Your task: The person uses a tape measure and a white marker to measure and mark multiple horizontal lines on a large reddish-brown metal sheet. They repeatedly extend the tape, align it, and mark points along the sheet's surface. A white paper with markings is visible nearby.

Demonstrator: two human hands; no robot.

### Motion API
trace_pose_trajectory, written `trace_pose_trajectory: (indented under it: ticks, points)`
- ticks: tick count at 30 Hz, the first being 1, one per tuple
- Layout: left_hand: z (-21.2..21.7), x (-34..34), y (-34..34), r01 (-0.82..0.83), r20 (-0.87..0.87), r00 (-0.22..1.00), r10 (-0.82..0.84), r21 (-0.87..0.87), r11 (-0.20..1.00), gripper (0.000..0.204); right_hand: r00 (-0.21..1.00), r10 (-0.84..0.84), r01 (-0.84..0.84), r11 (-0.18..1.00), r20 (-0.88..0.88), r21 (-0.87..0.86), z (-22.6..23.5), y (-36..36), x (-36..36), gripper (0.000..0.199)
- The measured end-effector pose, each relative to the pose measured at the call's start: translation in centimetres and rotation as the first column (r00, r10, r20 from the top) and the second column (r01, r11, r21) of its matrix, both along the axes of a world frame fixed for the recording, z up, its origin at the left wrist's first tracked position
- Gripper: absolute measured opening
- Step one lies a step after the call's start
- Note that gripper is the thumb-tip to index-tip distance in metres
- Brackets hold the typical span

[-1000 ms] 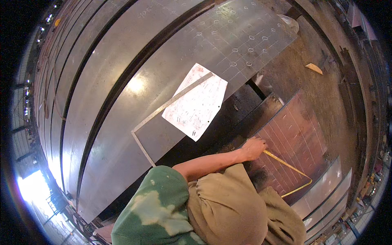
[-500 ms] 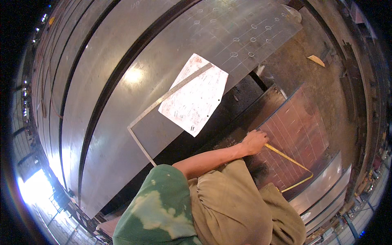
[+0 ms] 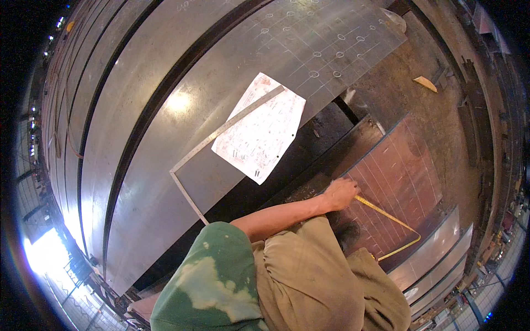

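Observation:
My left hand (image 3: 341, 194) reaches across from the green sleeve (image 3: 212, 281). Its fingers are closed at the near-left part of a reddish-brown steel plate (image 3: 406, 165) ruled with thin pale lines. From the fingers runs the yellow blade of a tape measure (image 3: 383, 211). It stretches over the plate, bends sharply at the right, and comes back to my knee, where the rest is hidden. My right hand does not show. Left of my arm, a sheet of paper (image 3: 256, 138) with markings lies on a grey steel plate (image 3: 160, 193), and a steel square (image 3: 190, 160) rests partly over the paper.
Chalk lines and small circles mark the grey plate's far end. A dark gap (image 3: 243, 204) separates it from the reddish plate. More long steel plates lie at the left, and narrower ones (image 3: 430, 254) at the lower right. A yellowish scrap (image 3: 425, 84) lies at the far right.
The whole view has shifted slightly to the left. My left hand and the tape blade keep about the same place on the reddish plate.

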State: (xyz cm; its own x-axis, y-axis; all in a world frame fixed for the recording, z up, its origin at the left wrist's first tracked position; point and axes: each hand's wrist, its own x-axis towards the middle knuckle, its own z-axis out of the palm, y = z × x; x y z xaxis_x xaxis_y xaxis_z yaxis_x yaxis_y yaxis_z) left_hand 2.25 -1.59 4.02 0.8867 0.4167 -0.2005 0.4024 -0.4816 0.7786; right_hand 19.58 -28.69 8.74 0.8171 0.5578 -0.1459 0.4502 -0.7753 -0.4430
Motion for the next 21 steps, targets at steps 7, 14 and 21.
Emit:
trace_pose_trajectory:
  ticks: [7,14,21]
  points:
    - [0.13,-0.06,-0.56,-0.004,0.001,1.0,0.004,-0.017,1.0,0.021,1.0,0.004,-0.004,1.0,0.002,0.002,-0.04,0.1,0.07,0.053]
    - [0.35,-0.14,-0.43,0.014,-0.011,1.0,-0.014,-0.029,0.999,0.024,1.0,0.007,-0.007,1.0,0.003,0.007,-0.09,0.24,0.08,0.052]
    - [0.4,-0.04,-0.44,0.018,0.005,1.0,-0.018,-0.021,1.0,0.023,1.0,0.01,-0.01,1.0,0.006,0.008,-0.2,0.44,0.28,0.052]
